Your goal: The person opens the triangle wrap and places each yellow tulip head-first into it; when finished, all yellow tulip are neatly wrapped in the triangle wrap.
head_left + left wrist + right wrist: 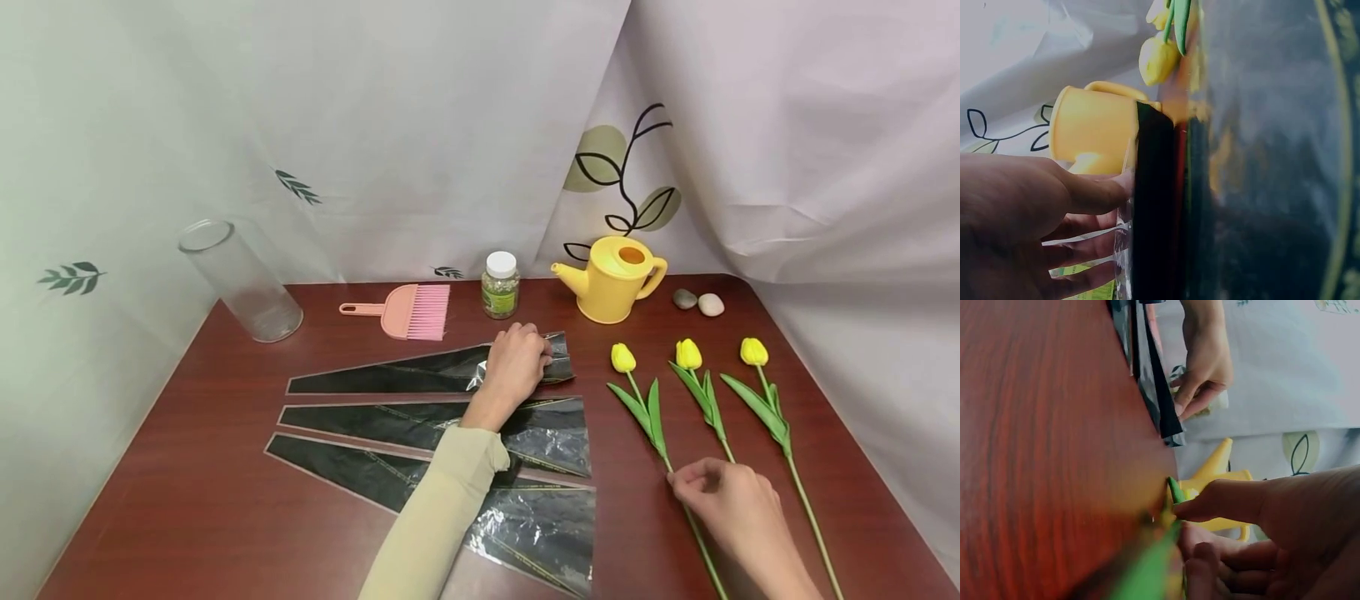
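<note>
Where the dark red wooden desk [187,500] lies nearest the viewer, the right hand [738,508] pinches the green stem of the leftmost yellow artificial tulip [637,400], which lies flat beside two matching tulips [731,379]. Farther back, the left hand [513,367] curls its grip on the wide end of the farthest black-and-clear cone-shaped plastic flower sleeve [390,377]; two more sleeves [420,450] lie nearer. Behind stand a yellow plastic watering can [615,279], a pink brush [408,311], a small white-capped jar [500,285] and a clear glass cylinder vase [240,279].
</note>
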Motion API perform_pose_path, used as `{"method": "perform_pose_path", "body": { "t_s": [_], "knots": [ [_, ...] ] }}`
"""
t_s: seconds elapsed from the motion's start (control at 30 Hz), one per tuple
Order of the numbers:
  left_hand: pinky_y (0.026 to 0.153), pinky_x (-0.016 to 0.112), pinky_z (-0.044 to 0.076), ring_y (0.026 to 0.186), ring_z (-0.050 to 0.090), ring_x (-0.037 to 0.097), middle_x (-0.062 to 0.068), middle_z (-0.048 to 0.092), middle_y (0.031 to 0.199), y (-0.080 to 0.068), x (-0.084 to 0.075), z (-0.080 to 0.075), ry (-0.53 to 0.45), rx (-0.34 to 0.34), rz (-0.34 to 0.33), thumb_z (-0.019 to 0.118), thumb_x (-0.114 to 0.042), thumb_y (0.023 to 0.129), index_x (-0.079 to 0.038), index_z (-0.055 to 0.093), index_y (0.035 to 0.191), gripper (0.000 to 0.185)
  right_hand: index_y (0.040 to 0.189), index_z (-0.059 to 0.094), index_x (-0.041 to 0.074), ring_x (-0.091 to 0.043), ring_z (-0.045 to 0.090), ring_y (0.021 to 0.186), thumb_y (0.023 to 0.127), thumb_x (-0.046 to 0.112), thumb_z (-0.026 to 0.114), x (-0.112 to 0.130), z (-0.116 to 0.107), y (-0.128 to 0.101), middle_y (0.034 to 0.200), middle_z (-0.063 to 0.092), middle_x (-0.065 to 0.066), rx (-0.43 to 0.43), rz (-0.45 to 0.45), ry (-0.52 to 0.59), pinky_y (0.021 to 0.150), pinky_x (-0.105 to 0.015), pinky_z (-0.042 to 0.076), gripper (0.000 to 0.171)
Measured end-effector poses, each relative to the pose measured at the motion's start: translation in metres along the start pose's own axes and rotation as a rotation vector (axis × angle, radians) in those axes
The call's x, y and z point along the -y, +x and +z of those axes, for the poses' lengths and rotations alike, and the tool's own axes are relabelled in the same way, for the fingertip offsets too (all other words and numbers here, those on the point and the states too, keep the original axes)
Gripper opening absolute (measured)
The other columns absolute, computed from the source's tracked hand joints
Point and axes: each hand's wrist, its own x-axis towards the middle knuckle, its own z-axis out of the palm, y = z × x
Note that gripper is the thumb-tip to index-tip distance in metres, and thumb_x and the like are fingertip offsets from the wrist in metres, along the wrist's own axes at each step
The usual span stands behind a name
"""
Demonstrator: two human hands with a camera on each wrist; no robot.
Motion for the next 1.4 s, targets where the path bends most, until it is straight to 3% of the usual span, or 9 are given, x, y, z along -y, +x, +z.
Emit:
{"method": "perform_pose_path", "body": {
  "t_s": [0.2,0.37,0.53,0.7,0.87,1.03,1.13,1.3,1.4],
  "knots": [
    [0.069,0.034,0.045,0.080,0.055,0.019,-0.004,0.058,0.082,0.002,0.000,-0.005,-0.012,-0.023,0.006,0.072,-0.017,0.090,-0.021,0.078,0.087,0.008,0.083,0.075,0.014,-0.005,0.056,0.059,0.083,0.025,0.077,0.002,-0.005,0.005,0.068,0.065,0.007,-0.076,0.012,0.152,0.056,-0.024,0.042,0.011],
    [0.069,0.032,0.045,0.080,0.055,0.017,-0.005,0.059,0.084,0.003,-0.002,-0.007,-0.020,-0.022,0.009,0.072,-0.016,0.089,-0.021,0.077,0.087,0.007,0.099,0.076,0.006,-0.013,0.053,0.048,0.088,0.034,0.074,0.000,-0.009,0.014,0.083,0.073,-0.001,0.026,0.116,0.415,0.050,-0.027,0.045,0.030],
    [0.070,0.033,0.046,0.081,0.056,0.017,-0.004,0.060,0.085,0.004,-0.003,-0.008,-0.002,-0.023,0.017,0.073,-0.017,0.088,-0.020,0.078,0.088,0.006,0.110,0.071,-0.001,-0.011,0.042,0.042,0.088,0.035,0.074,-0.001,-0.011,0.018,0.073,0.069,0.001,0.151,0.247,0.670,0.045,-0.031,0.040,0.043],
    [0.072,0.034,0.046,0.083,0.056,0.017,-0.004,0.060,0.085,0.003,-0.002,-0.010,-0.006,-0.009,0.006,0.073,-0.017,0.088,-0.020,0.078,0.089,0.005,0.108,0.072,0.002,-0.008,0.047,0.048,0.091,0.027,0.072,0.003,-0.016,0.021,0.062,0.056,0.004,0.243,0.311,0.903,0.048,-0.024,0.041,0.031],
    [0.072,0.035,0.047,0.082,0.057,0.018,-0.004,0.060,0.085,0.002,-0.002,-0.010,-0.014,0.006,0.008,0.073,-0.017,0.088,-0.020,0.078,0.089,0.005,0.095,0.075,0.011,-0.008,0.061,0.061,0.094,0.015,0.067,0.015,-0.022,0.033,0.075,0.066,0.001,0.243,0.259,1.120,0.048,-0.022,0.047,0.009],
    [0.073,0.036,0.049,0.083,0.058,0.018,-0.004,0.061,0.086,0.001,-0.001,-0.010,-0.009,0.014,0.014,0.072,-0.018,0.089,-0.020,0.077,0.090,0.006,0.092,0.074,0.008,-0.015,0.070,0.071,0.096,0.005,0.061,0.022,-0.027,0.057,0.082,0.072,-0.007,0.173,0.111,1.314,0.063,-0.026,0.056,0.014],
    [0.074,0.036,0.049,0.084,0.059,0.018,-0.003,0.061,0.086,0.001,0.000,-0.011,-0.015,0.010,0.013,0.072,-0.018,0.089,-0.020,0.078,0.090,0.006,0.094,0.073,0.001,-0.021,0.072,0.076,0.095,0.002,0.062,0.020,-0.030,0.074,0.085,0.073,-0.012,0.068,0.084,1.464,0.070,-0.029,0.057,0.011],
    [0.078,0.036,0.050,0.085,0.059,0.017,-0.003,0.062,0.088,0.001,-0.001,-0.013,-0.033,0.010,0.006,0.072,-0.019,0.090,-0.020,0.078,0.093,0.008,0.094,0.073,-0.005,-0.026,0.073,0.078,0.089,-0.001,0.069,0.013,-0.024,0.099,0.085,0.072,-0.018,-0.152,0.202,1.624,0.075,-0.034,0.055,0.008],
    [0.079,0.036,0.050,0.086,0.059,0.017,-0.003,0.062,0.089,0.001,-0.002,-0.014,-0.042,0.014,0.002,0.072,-0.020,0.090,-0.020,0.078,0.095,0.008,0.094,0.074,-0.005,-0.026,0.073,0.076,0.086,-0.002,0.071,0.013,-0.015,0.110,0.084,0.072,-0.018,-0.229,0.290,1.654,0.075,-0.036,0.055,0.008]
  ]
}}
